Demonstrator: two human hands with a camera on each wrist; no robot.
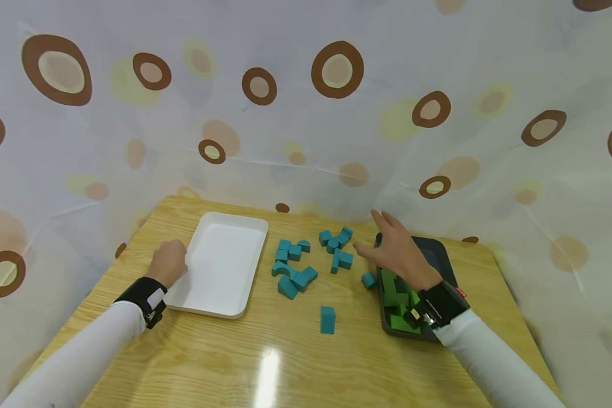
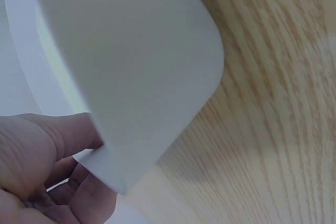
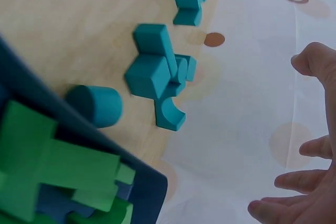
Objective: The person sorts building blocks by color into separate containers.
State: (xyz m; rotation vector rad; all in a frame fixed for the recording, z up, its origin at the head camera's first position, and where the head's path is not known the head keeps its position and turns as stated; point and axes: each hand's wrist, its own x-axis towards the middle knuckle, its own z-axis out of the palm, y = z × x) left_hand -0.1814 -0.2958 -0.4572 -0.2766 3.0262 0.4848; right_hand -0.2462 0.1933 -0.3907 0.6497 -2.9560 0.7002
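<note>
My left hand (image 1: 168, 262) grips the left rim of a white tray (image 1: 224, 260), thumb on one side and fingers curled on the other, as the left wrist view shows. Over the left part of a dark tray (image 1: 435, 249) hovers my right hand (image 1: 395, 249), fingers spread and thumb apart, holding nothing. Green blocks (image 1: 389, 289) lie in that dark tray, partly hidden by the right forearm. Nearest the right hand outside the tray are a teal cylinder (image 1: 369, 280) and a loose group of teal blocks (image 1: 345, 260).
A second group of teal blocks (image 1: 294, 252), among them an arch and a wedge, lies just right of the white tray. One teal block (image 1: 327, 320) sits alone nearer the front. Behind the wooden table (image 1: 209, 357) hangs a patterned cloth (image 1: 285, 119).
</note>
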